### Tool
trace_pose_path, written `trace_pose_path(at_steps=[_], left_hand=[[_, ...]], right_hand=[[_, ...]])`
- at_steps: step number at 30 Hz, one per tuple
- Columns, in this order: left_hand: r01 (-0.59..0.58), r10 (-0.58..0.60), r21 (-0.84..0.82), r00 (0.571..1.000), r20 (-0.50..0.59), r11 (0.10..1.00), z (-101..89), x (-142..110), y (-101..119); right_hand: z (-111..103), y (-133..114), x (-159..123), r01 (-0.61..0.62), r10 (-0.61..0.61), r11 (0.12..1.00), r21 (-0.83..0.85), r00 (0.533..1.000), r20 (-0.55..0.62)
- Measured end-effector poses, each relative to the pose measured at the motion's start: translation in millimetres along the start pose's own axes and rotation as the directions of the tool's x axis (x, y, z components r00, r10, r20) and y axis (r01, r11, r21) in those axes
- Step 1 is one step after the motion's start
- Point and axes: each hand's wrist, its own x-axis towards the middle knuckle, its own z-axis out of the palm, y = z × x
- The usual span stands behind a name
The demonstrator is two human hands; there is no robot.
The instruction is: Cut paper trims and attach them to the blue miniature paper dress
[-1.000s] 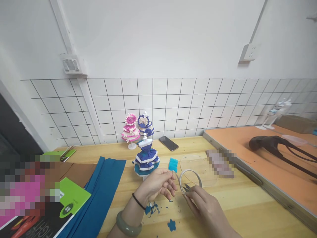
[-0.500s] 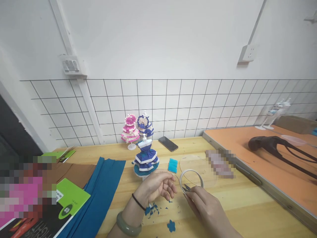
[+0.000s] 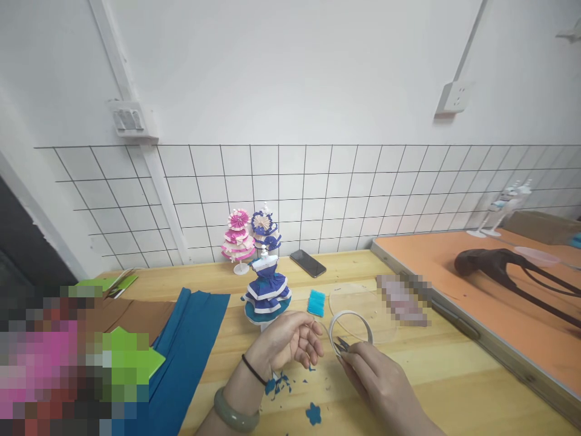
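My right hand grips a narrow white roll of tape, held upright on edge. Dark pointed blades, apparently small scissors, poke out from the same fingers inside the ring. My left hand is palm up with its fingers curled. From its fingertips a thin strip runs to the roll. Below lie blue scraps and a blue flower cut-out. Just behind my left hand stands a small dress form in a blue and white dress, its base partly hidden.
Behind stand pink and blue decorated forms and a phone. Turquoise pieces and a clear round sheet lie near the roll. Blue material covers the left; an orange board borders the right.
Both hands and the roll keep nearly the same pose. The view has shifted very slightly; nothing was taken up or let go.
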Motion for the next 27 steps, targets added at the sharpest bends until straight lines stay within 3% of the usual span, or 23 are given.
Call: trace_pose_path(at_steps=[10, 17, 22, 27], left_hand=[[-0.055, 0.054, 0.011, 0.998, 0.027, 0.998, -2.2, 4.7, -6.3], [-0.016, 0.016, 0.017, 1.000, 0.011, 1.000, -3.7, 1.6, -0.9], [-0.149, 0.173, 0.193, 0.978, -0.114, 0.970, 1.0, -1.6, -1.1], [-0.257, 0.292, 0.296, 0.953, -0.079, 0.920, 4.2, -4.6, -0.8]], right_hand=[[-1.1, -1.7, 2.1, 0.020, -0.020, 1.000, 0.000, 1.000, -0.001], [1.0, 1.4, -1.6, -0.021, 0.021, 0.999, 0.026, 1.000, 0.003], [-7.0, 6.3, 1.7, -0.067, 0.056, 0.988, 0.136, 0.995, 0.080], [-19.6, 11.0, 6.9, -0.099, 0.068, 0.973, 0.208, 0.987, 0.148]])
